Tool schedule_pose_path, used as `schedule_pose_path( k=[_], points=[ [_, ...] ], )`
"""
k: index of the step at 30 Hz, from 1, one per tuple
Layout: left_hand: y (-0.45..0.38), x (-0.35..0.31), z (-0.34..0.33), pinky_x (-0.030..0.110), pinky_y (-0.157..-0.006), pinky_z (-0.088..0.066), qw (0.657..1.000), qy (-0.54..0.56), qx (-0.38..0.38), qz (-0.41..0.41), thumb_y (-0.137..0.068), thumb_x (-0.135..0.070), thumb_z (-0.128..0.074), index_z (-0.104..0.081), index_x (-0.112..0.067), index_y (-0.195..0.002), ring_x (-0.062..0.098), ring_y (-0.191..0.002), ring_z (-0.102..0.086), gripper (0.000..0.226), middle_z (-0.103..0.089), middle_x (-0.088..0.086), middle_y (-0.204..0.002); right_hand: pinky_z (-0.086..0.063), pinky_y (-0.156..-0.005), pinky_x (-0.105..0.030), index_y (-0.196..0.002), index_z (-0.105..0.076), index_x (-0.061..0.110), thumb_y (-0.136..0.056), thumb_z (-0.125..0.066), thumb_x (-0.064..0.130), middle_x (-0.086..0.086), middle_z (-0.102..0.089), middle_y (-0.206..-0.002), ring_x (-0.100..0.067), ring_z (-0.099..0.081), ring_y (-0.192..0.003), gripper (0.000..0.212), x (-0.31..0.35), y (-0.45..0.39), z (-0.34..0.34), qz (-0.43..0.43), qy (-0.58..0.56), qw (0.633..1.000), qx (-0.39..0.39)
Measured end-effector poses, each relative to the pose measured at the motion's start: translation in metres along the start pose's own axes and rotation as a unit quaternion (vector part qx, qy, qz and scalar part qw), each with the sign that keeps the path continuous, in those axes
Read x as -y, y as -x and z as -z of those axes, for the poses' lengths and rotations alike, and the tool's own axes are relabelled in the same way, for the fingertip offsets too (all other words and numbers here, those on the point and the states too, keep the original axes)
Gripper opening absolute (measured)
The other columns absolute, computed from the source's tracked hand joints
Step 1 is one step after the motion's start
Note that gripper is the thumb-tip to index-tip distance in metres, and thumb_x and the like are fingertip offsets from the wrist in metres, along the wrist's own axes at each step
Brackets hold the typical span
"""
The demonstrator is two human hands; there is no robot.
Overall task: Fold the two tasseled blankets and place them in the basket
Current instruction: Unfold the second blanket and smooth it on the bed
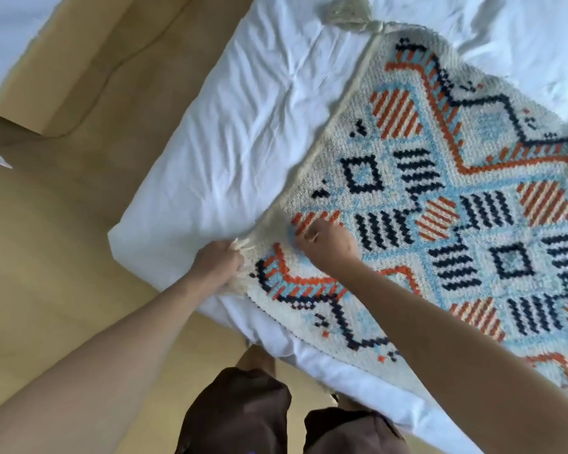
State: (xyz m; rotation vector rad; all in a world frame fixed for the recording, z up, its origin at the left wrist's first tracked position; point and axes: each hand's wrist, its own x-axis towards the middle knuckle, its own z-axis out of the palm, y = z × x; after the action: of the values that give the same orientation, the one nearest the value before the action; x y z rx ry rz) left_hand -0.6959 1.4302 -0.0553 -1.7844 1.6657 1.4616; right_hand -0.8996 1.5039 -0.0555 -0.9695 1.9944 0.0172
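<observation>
The left hand (217,261) grips the cream tassels (240,253) at the near corner of the cream woven blanket with orange, light-blue and navy geometric patterns (440,204), its fingers curled round the strands at the blanket's edge. Just beside it, the right hand (325,244) rests on the blanket's surface with its fingers bent down into the pile; whether they pinch the fabric or merely press on it cannot be told. The blanket lies spread open across the rumpled white bed sheet (236,142), its near corner close to the corner of the mattress, and another cream tassel (351,16) shows at its far corner. Beyond the bed lies a tan floor (63,208). Below the arms, the person's dark brown trousers (243,417) stand against the bedside.
</observation>
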Motion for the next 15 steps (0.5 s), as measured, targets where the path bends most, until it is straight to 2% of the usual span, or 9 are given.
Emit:
schedule_pose_path(
  k=[1,2,3,5,6,8,10,13,15],
  points=[
    [0.007,-0.010,-0.002,0.029,-0.059,-0.037,1.000,0.016,0.015,-0.022,-0.081,-0.017,-0.066,-0.062,-0.023,-0.085,0.024,-0.072,-0.055,0.008,-0.063,0.000,-0.080,-0.060,-0.068,-0.030,-0.126,-0.056,0.010,-0.099,-0.059,0.048,-0.011,-0.072,-0.108,-0.018,-0.071,-0.086,0.047,0.012,-0.015,0.020,-0.026,-0.040,0.997,-0.065],
    [0.016,-0.020,-0.005,0.026,-0.059,-0.038,0.997,0.018,0.042,-0.055,-0.085,-0.021,-0.071,-0.061,-0.027,-0.088,0.020,-0.073,-0.057,0.012,-0.063,-0.005,-0.079,-0.059,-0.087,-0.037,-0.140,-0.045,0.007,-0.097,-0.058,0.054,-0.019,-0.064,-0.127,-0.026,-0.067,-0.111,0.065,0.024,-0.031,0.041,-0.050,-0.080,0.991,-0.097],
    [0.026,-0.032,-0.009,0.022,-0.059,-0.038,0.992,0.004,0.076,-0.096,-0.088,-0.025,-0.074,-0.062,-0.030,-0.091,0.015,-0.074,-0.058,0.014,-0.063,-0.009,-0.079,-0.049,-0.106,-0.044,-0.153,-0.030,0.004,-0.095,-0.058,0.059,-0.025,-0.048,-0.148,-0.033,-0.052,-0.134,0.084,0.034,-0.046,0.060,-0.069,-0.106,0.986,-0.107],
    [0.047,-0.057,-0.021,0.020,-0.059,-0.038,0.971,-0.064,0.139,-0.185,-0.089,-0.029,-0.075,-0.058,-0.031,-0.086,0.008,-0.070,-0.057,0.017,-0.060,-0.013,-0.076,-0.035,-0.119,-0.048,-0.159,-0.012,0.002,-0.091,-0.065,0.058,-0.025,-0.025,-0.162,-0.037,-0.033,-0.148,0.103,0.044,-0.071,0.086,-0.106,-0.111,0.983,-0.096],
    [0.056,-0.069,-0.028,0.023,-0.058,-0.036,0.956,-0.101,0.157,-0.224,-0.090,-0.029,-0.075,-0.055,-0.030,-0.078,0.008,-0.065,-0.054,0.024,-0.057,-0.011,-0.071,-0.037,-0.118,-0.047,-0.159,-0.013,0.002,-0.093,-0.066,0.052,-0.023,-0.029,-0.161,-0.036,-0.037,-0.146,0.099,0.043,-0.077,0.094,-0.132,-0.095,0.982,-0.097],
    [0.069,-0.092,-0.041,0.027,-0.055,-0.034,0.934,-0.143,0.177,-0.277,-0.089,-0.024,-0.075,-0.046,-0.024,-0.065,0.008,-0.052,-0.045,0.038,-0.050,-0.007,-0.059,-0.045,-0.110,-0.040,-0.150,-0.035,0.005,-0.101,-0.058,0.031,-0.015,-0.053,-0.143,-0.032,-0.052,-0.134,0.060,0.029,-0.078,0.107,-0.158,-0.100,0.972,-0.143],
    [0.080,-0.114,-0.053,0.027,-0.052,-0.032,0.920,-0.155,0.184,-0.311,-0.087,-0.023,-0.075,-0.043,-0.023,-0.060,0.007,-0.047,-0.042,0.042,-0.046,-0.007,-0.054,-0.054,-0.081,-0.034,-0.107,-0.060,0.008,-0.097,-0.052,0.008,-0.008,-0.064,-0.096,-0.029,-0.064,-0.097,0.012,0.004,-0.071,0.123,-0.139,-0.183,0.947,-0.222],
    [0.099,-0.152,-0.077,0.027,-0.052,-0.030,0.899,-0.185,0.180,-0.355,-0.085,-0.029,-0.074,-0.040,-0.023,-0.057,0.004,-0.048,-0.042,0.045,-0.044,-0.007,-0.050,-0.042,-0.050,-0.029,-0.074,-0.052,0.014,-0.093,-0.046,0.006,-0.006,-0.055,-0.079,-0.021,-0.053,-0.065,0.021,-0.050,-0.048,0.166,-0.163,-0.413,0.851,-0.282],
    [0.117,-0.178,-0.101,0.027,-0.052,-0.033,0.885,-0.203,0.195,-0.371,-0.085,-0.030,-0.074,-0.042,-0.022,-0.057,0.007,-0.050,-0.044,0.044,-0.047,-0.005,-0.053,-0.037,-0.051,-0.028,-0.071,-0.052,0.016,-0.091,-0.049,0.012,-0.005,-0.053,-0.073,-0.019,-0.050,-0.063,0.021,-0.094,-0.021,0.196,-0.166,-0.495,0.799,-0.297]
  ],
)
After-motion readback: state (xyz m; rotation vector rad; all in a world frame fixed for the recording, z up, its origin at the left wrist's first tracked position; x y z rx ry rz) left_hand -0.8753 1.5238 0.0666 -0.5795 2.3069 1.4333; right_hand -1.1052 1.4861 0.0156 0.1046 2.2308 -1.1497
